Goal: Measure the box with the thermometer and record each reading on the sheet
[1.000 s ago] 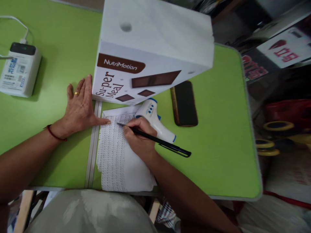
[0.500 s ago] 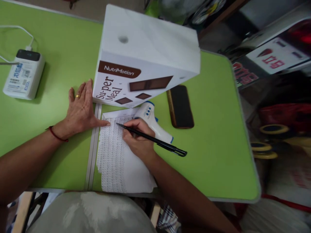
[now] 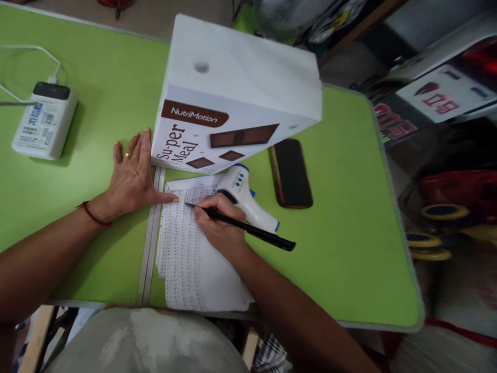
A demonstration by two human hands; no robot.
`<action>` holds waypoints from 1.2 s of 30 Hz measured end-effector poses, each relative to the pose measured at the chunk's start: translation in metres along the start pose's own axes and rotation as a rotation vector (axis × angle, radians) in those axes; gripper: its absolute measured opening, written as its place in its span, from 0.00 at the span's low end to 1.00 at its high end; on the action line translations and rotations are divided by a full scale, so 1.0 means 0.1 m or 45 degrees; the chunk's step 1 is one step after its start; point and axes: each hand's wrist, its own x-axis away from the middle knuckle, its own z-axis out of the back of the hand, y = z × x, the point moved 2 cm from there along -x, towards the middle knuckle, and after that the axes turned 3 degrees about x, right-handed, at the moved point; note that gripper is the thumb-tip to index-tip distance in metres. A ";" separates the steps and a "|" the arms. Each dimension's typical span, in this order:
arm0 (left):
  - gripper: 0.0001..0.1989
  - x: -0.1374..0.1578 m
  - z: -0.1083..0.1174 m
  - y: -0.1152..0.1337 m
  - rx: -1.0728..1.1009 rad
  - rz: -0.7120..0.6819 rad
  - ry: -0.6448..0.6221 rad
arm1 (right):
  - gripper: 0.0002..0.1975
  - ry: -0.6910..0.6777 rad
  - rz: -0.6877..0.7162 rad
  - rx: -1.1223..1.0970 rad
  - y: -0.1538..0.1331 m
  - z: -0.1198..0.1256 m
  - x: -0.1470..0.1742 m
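Observation:
Closed round a black pen (image 3: 264, 235), my right hand (image 3: 221, 223) rests on sheets of paper (image 3: 182, 259) covered with rows of small handwriting. The pen tip is at the upper part of the top sheet. My left hand (image 3: 134, 173) lies flat on the table with fingers spread, its thumb on the paper's upper left edge. Its fingertips are beside a white "NutriMotion" box (image 3: 240, 77). A white and blue infrared thermometer (image 3: 248, 199) lies just beyond my right hand, partly over the paper's top edge.
A dark phone (image 3: 291, 173) lies on the green table (image 3: 349, 248) right of the box. At the left is a white power bank (image 3: 46, 122) with cables plugged in. A seam crosses the table beside the paper. Boxes and bags stand past the right edge.
The whole view has shifted slightly. The pen has tilted and turned a little in my right hand, its tip still near the same part of the sheet. My left hand stays in place.

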 end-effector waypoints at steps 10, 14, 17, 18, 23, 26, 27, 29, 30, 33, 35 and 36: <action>0.72 0.00 0.00 0.01 -0.001 0.030 -0.011 | 0.06 0.014 0.074 -0.006 -0.02 0.00 0.01; 0.73 -0.01 -0.01 0.01 -0.014 0.031 -0.006 | 0.05 0.011 0.019 0.007 -0.01 0.00 0.01; 0.73 -0.01 0.00 0.01 -0.003 0.021 -0.016 | 0.05 0.034 -0.022 0.031 0.00 0.01 0.01; 0.73 -0.01 0.01 0.01 0.003 0.020 -0.020 | 0.05 0.039 -0.017 0.027 0.00 0.01 0.02; 0.72 0.00 0.01 0.00 0.035 0.029 -0.019 | 0.06 -0.003 -0.009 0.009 0.01 0.00 0.02; 0.73 0.00 0.01 0.00 0.043 0.026 -0.013 | 0.06 0.000 -0.028 0.011 0.01 0.01 0.02; 0.73 -0.01 0.00 -0.01 0.044 0.024 -0.010 | 0.05 0.013 -0.028 0.010 0.01 0.01 0.02; 0.73 -0.01 0.00 -0.01 0.040 0.023 -0.008 | 0.05 0.029 -0.029 0.018 0.01 0.02 0.02; 0.73 -0.01 0.00 -0.01 0.035 0.024 -0.009 | 0.05 0.030 -0.026 0.021 0.01 0.02 0.02; 0.73 -0.01 0.00 -0.01 0.017 0.025 -0.014 | 0.05 0.038 -0.018 0.021 0.01 0.01 0.03; 0.73 -0.01 0.01 0.00 0.011 0.018 -0.018 | 0.05 0.049 -0.025 0.029 0.01 0.01 0.03; 0.73 -0.01 0.01 0.00 0.010 0.015 -0.020 | 0.05 0.054 -0.028 0.039 0.01 0.01 0.02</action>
